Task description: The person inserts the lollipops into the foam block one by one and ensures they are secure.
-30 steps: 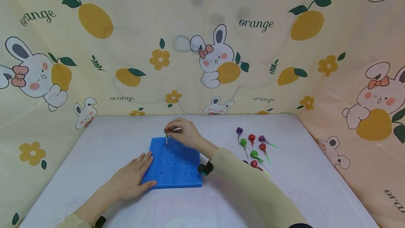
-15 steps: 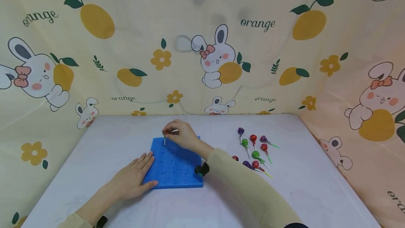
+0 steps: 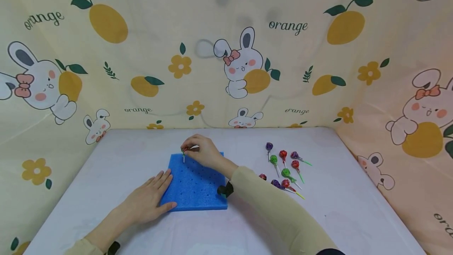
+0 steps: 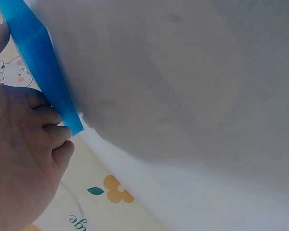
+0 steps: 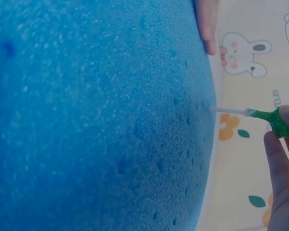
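My right hand pinches a green-wrapped lollipop by its head, above the far left part of a blue foam block. Its white stick points down, and the tip meets the foam surface in the right wrist view; how deep it sits I cannot tell. Small dark holes dot the foam. My left hand rests at the block's left edge with its fingers extended and the thumb at the near left corner. In the left wrist view, fingertips touch the foam's side.
Several wrapped lollipops, among them a purple one, a red one and a green one, lie to the right on the white tabletop. My right sleeve passes in front of that group's near side. A printed curtain stands behind.
Over the past second, my right hand has shifted slightly left with the lollipop. In the last half second it hardly moves. The left hand stays on the foam's edge.
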Tool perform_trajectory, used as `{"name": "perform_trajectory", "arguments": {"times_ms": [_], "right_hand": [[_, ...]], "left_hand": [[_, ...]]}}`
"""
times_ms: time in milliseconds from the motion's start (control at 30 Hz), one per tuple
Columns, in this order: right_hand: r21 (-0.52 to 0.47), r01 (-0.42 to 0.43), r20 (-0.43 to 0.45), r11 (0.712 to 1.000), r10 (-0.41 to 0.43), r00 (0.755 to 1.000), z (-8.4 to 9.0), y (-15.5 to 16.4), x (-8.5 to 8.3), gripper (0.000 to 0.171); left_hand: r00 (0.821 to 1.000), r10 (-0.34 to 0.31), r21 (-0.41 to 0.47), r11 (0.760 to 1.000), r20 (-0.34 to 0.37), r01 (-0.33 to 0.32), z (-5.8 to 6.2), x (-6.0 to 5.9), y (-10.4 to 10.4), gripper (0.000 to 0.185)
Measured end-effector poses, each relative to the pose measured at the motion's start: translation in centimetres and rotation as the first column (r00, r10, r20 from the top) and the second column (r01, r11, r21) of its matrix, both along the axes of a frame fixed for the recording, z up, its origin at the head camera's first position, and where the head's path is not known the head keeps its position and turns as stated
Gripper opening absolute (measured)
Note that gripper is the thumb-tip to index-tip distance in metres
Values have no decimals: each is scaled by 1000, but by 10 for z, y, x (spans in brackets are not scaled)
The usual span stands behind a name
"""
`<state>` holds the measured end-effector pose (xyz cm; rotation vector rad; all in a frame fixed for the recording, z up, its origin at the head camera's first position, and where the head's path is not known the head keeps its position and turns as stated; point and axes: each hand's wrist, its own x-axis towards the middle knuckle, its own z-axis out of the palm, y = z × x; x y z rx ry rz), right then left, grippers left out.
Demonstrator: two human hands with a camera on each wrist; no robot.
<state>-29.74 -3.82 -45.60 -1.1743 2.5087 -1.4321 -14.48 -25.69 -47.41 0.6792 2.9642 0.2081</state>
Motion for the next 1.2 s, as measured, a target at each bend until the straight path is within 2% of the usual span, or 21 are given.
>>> {"name": "perform_trajectory", "arguments": {"times_ms": [533,1200], "right_hand": [[50,-18,8,999,17,1000,1,-4,6,20],[55,-41,9,998,40,999,-8,-7,6,20]], "left_hand": [[1000,-9,16,1000,-17,9,0,0,-1,91],[1000,-11,7,1000,-11,11,-2,0,-2,93]]}}
